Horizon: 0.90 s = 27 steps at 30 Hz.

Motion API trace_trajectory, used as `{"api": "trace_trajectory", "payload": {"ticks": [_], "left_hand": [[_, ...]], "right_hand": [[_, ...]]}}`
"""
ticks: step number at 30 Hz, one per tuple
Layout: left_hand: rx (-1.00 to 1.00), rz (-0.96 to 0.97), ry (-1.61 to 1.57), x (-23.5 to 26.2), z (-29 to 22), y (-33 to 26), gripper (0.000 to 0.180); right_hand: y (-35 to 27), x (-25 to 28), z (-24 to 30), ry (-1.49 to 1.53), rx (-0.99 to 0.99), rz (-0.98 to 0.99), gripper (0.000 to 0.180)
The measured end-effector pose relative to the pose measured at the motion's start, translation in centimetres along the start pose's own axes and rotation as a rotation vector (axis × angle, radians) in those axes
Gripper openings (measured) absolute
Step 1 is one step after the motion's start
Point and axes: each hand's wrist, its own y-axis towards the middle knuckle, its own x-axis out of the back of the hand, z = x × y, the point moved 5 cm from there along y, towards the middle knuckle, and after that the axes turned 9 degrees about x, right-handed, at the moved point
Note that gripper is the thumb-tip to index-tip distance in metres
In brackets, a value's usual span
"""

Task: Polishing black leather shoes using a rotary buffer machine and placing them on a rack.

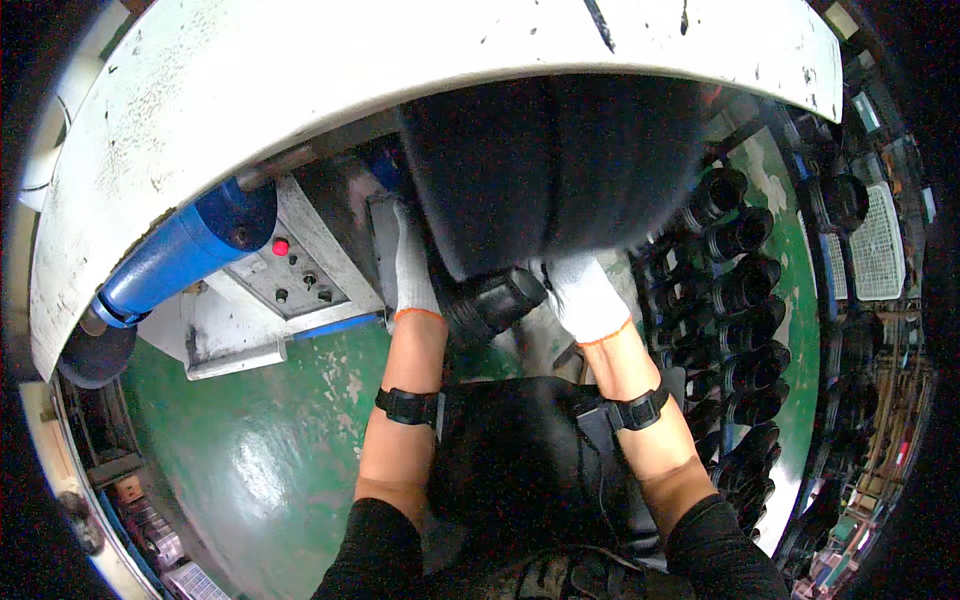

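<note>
White hood [420, 60] crops blk drum [555, 170]; R hand [588, 300] fingers unclear.

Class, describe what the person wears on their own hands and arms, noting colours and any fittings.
The left hand and right hand wear white gloves with orange edging at the cuffs. Around each bare forearm is a black strap with a buckle. Black sleeves cover the arms further up.

factory workshop; button panel [300, 268], green floor [250, 430], rows of black pieces [748, 285]
</note>
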Motion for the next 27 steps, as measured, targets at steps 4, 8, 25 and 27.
{"api": "trace_trajectory", "payload": {"ticks": [4,8,25,27], "left_hand": [[0.02,0.101,-0.08,0.0,1.7,-0.4,0.066],[0.032,0.069,-0.013,1.7,1.7,-1.0,0.065],[0.098,-0.064,0.293,0.3,0.0,-1.5,0.078],[0.09,-0.086,0.333,0.5,0.3,-2.0,0.075]], "right_hand": [[-0.1,0.9,0.4,0.034,-0.143,0.29,0.028],[1.0,0.8,1.2,0.045,-0.176,0.323,0.031],[0.7,0.6,-0.6,-0.064,-0.001,0.031,0.037],[0.8,0.5,-1.0,-0.147,-0.056,0.143,0.04]]}}
